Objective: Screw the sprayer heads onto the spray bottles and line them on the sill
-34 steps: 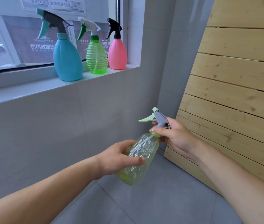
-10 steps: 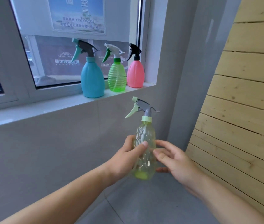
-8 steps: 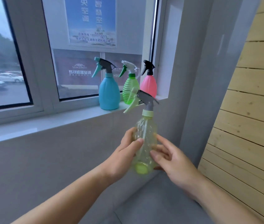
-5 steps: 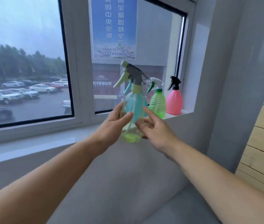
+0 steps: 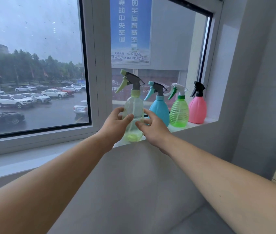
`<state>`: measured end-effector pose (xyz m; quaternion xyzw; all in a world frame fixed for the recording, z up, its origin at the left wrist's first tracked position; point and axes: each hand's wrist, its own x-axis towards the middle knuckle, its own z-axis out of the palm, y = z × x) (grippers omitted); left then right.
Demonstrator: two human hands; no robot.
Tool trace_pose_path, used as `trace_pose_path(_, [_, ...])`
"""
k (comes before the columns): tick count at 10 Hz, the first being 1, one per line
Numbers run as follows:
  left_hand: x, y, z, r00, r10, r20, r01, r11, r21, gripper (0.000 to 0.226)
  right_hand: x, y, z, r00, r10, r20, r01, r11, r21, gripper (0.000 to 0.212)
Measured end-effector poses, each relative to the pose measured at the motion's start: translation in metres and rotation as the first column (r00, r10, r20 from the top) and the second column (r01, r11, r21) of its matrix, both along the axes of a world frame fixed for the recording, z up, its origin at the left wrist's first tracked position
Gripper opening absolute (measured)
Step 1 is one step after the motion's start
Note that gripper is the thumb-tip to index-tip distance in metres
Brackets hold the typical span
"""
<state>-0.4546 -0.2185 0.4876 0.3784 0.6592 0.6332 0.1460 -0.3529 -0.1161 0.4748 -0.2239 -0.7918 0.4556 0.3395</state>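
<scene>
Both on the clear bottle [image 5: 134,108], left hand [image 5: 115,127] curled round its body, right hand [image 5: 154,132] straight-fingered and merely touching: seat it flat on the sill [image 5: 203,123] just beside the blue bottle [image 5: 159,110], then release.

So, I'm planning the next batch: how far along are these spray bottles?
Done: the blue bottle, green bottle and pink bottle stand capped in a row on the sill. In hand: the clear bottle, sprayer head on, gripped by the left hand, right hand touching it, at the row's left end. Left: letting go.
</scene>
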Motion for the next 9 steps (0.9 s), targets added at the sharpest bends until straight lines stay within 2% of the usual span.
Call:
trace_pose_path(5, [-0.023, 0.011, -0.012, 0.994, 0.086, -0.061, -0.088, 0.996, -0.029, 0.055, -0.027, 0.011, -0.012, 1.000, 0.013, -0.002, -0.013, 1.000, -0.008, 0.058])
trace_pose_path(7, [-0.018, 0.009, -0.014, 0.984, 0.134, -0.116, -0.139, 0.989, -0.042, 0.062, -0.018, 0.007, -0.012, 0.999, 0.005, 0.037, -0.005, 1.000, -0.009, 0.072])
trace_pose_path(8, [-0.018, 0.005, -0.017, 0.969, 0.201, -0.142, -0.209, 0.977, -0.048, 0.072, 0.004, 0.002, -0.009, 1.000, -0.008, 0.006, 0.008, 1.000, -0.007, 0.068])
trace_pose_path(9, [0.001, -0.007, -0.024, 0.900, 0.345, -0.266, -0.334, 0.939, 0.087, 0.061, 0.044, -0.001, -0.014, 0.997, -0.066, -0.047, 0.067, 0.998, 0.017, 0.053])
